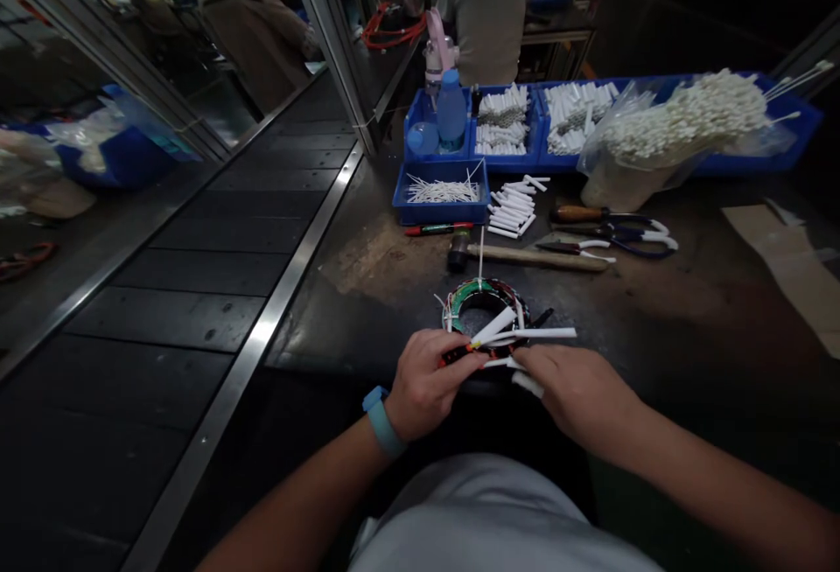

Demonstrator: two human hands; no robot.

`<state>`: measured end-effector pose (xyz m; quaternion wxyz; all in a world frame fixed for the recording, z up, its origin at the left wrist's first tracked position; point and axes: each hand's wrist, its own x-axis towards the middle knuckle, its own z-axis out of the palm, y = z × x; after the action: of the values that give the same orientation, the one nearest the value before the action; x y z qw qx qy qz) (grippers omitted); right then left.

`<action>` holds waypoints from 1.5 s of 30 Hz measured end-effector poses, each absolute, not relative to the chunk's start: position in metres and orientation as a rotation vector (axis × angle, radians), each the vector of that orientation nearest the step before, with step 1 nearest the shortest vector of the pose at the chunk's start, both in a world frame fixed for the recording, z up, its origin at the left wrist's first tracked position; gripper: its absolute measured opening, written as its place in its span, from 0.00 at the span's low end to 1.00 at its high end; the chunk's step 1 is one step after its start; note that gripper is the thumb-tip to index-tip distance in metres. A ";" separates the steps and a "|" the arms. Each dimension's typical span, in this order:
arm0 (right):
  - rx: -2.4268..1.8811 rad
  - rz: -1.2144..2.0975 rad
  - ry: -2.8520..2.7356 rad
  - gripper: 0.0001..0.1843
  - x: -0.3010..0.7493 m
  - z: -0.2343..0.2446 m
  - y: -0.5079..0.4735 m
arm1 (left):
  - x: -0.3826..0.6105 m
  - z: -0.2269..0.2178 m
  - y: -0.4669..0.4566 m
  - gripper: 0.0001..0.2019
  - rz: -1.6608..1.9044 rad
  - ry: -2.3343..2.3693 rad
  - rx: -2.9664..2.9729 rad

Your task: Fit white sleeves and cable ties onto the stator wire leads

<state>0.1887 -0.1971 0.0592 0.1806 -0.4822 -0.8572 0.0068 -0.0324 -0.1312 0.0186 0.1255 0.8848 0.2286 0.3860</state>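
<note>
Left hand (428, 380) pinches dark leads (454, 354), right hand (581, 393) grips a white tube (528, 384), likely steadying both at the near side of the wound ring (462, 298)

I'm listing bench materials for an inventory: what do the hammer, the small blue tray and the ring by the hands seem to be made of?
Hammer handle: probably wood, dull, from its uneven brown surface. Hammer head: dark; rubber or metal, unclear. Small blue tray: likely plastic, with smooth, evenly coloured walls. Ring: green and dark strands suggest insulated wire; core and finish unclear.
</note>
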 end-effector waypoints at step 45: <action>-1.084 -0.069 -2.544 0.19 0.244 0.076 -0.152 | -0.027 0.029 -0.153 0.24 0.924 0.907 2.744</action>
<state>0.2440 -0.1520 0.0758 0.1863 -0.3851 -0.9035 -0.0246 -0.0274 -0.1529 0.0291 0.0535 0.9031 0.2985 0.3040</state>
